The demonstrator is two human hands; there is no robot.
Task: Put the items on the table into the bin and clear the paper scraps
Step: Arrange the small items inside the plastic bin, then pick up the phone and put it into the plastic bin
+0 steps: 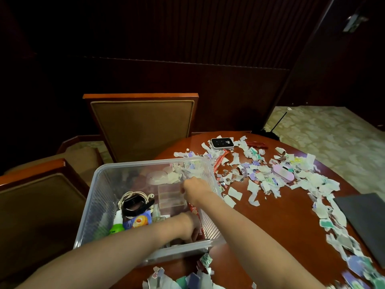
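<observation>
Here the fingers [184,189] of the right hand [193,187] curl beside a transparent box [169,197] inside the clear plastic bin [98,205], those of the left hand [186,227] low by its near wall; whether either holds anything I cannot tell. Paper scraps [260,180] litter the desk [270,222] beside the bin.

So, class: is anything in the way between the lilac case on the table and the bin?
Nothing solid: only loose paper scraps lie on the table between the lilac case and the open bin; its wall must be cleared.
</observation>
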